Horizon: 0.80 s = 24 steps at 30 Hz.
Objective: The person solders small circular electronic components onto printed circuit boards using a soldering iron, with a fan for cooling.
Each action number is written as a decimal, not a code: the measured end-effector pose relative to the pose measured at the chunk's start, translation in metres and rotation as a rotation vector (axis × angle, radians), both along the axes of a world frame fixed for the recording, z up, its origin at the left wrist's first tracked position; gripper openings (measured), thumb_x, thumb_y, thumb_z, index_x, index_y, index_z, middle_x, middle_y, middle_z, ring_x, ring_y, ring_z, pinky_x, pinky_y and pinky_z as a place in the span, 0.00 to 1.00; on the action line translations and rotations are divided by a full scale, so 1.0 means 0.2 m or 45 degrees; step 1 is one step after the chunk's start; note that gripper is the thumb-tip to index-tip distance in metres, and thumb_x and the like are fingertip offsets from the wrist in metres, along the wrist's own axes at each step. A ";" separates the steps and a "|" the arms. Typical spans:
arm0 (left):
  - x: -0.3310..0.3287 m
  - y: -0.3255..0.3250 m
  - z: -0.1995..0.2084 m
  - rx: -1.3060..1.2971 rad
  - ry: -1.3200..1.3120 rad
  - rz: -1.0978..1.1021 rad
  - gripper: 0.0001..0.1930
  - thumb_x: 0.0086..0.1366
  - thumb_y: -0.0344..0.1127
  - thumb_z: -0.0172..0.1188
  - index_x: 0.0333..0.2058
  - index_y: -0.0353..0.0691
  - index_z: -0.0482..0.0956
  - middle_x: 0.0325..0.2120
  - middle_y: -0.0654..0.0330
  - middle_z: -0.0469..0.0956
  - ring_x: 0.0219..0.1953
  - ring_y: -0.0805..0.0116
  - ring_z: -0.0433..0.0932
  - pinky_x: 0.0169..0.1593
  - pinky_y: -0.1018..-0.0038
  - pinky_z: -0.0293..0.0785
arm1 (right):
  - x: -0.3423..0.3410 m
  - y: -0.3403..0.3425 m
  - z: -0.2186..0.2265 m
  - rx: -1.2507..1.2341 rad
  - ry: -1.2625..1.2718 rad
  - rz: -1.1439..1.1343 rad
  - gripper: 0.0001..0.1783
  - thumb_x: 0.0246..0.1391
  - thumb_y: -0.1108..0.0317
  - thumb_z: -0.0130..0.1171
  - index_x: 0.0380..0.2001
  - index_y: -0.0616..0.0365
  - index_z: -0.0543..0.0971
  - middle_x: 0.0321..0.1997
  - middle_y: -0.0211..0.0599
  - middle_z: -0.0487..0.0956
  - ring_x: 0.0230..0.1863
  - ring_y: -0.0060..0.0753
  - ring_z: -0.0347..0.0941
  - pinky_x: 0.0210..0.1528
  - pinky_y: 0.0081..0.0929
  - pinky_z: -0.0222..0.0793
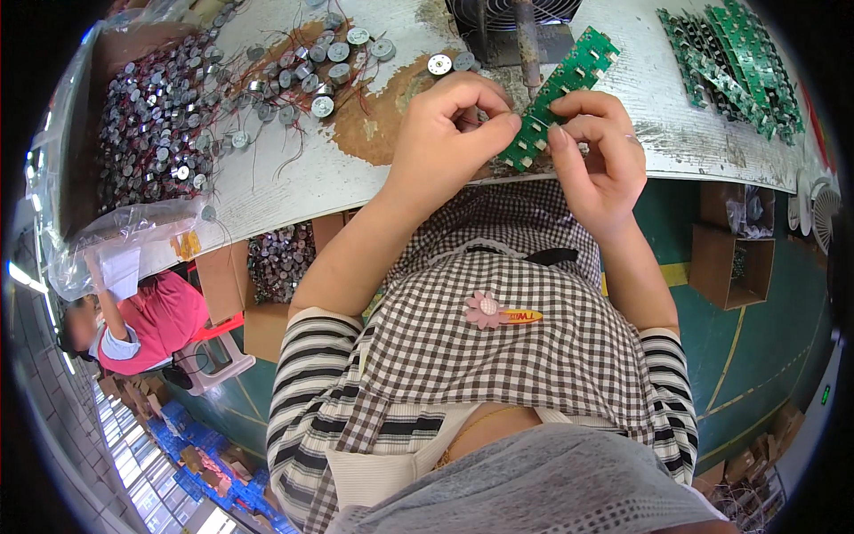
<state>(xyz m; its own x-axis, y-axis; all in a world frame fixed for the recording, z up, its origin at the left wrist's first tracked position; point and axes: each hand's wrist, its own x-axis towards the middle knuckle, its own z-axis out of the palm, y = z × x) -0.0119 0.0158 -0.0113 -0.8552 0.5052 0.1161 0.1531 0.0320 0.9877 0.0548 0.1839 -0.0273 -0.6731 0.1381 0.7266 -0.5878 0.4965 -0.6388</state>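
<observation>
A long green circuit board (583, 67) with white connectors along it slants over the table's near edge. My right hand (605, 165) grips it at its lower right side between thumb and fingers. Close to the board's left edge, my left hand (449, 133) is closed in a pinch of thumb and forefinger; whatever is between the fingertips is too small to make out. Just beyond my left hand lies a small round motor (439, 64) with a white top. More silver motors (338, 52) with thin red wires spread loosely to the left.
A plastic-lined carton (84, 116) heaped with motors stands at the left. Green boards (743, 67) are stacked at the far right. A rusty post (527, 44) and a black fan (498, 12) stand behind my hands. Below are open cartons (731, 267); a person in pink (165, 320) sits at left.
</observation>
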 end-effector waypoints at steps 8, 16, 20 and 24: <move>-0.01 0.02 0.04 -0.052 -0.223 -0.065 0.04 0.55 0.27 0.62 0.28 0.32 0.78 0.28 0.64 0.78 0.29 0.81 0.72 0.35 0.83 0.68 | -0.01 0.00 0.01 -0.045 -0.004 0.019 0.05 0.44 0.82 0.61 0.24 0.66 0.74 0.34 0.47 0.78 0.23 0.23 0.72 0.25 0.16 0.68; -0.02 0.00 0.04 -0.189 0.644 0.250 0.06 0.56 0.30 0.62 0.29 0.32 0.79 0.21 0.64 0.79 0.21 0.82 0.72 0.24 0.83 0.67 | -0.01 0.02 0.00 -0.066 -0.013 -0.030 0.05 0.44 0.83 0.61 0.23 0.66 0.73 0.36 0.46 0.77 0.23 0.22 0.73 0.24 0.15 0.69; 0.01 -0.03 0.06 -0.073 0.292 0.280 0.09 0.60 0.32 0.62 0.35 0.33 0.77 0.24 0.60 0.80 0.20 0.84 0.69 0.22 0.88 0.62 | 0.00 0.02 -0.01 -0.108 -0.058 -0.030 0.05 0.44 0.83 0.60 0.23 0.66 0.73 0.36 0.46 0.77 0.23 0.21 0.73 0.24 0.15 0.69; -0.02 -0.07 0.09 0.138 -0.301 0.049 0.07 0.60 0.31 0.61 0.35 0.35 0.76 0.23 0.61 0.79 0.18 0.85 0.67 0.19 0.89 0.59 | 0.00 0.00 -0.01 -0.115 -0.075 -0.034 0.05 0.44 0.83 0.60 0.23 0.66 0.73 0.36 0.46 0.77 0.23 0.21 0.73 0.24 0.16 0.70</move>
<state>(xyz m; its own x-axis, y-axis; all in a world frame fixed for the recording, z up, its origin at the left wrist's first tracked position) -0.0162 0.0010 0.0070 -0.8834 0.4671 -0.0377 -0.0820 -0.0749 0.9938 0.0553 0.1844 -0.0291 -0.7097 0.2194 0.6695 -0.5351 0.4502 -0.7148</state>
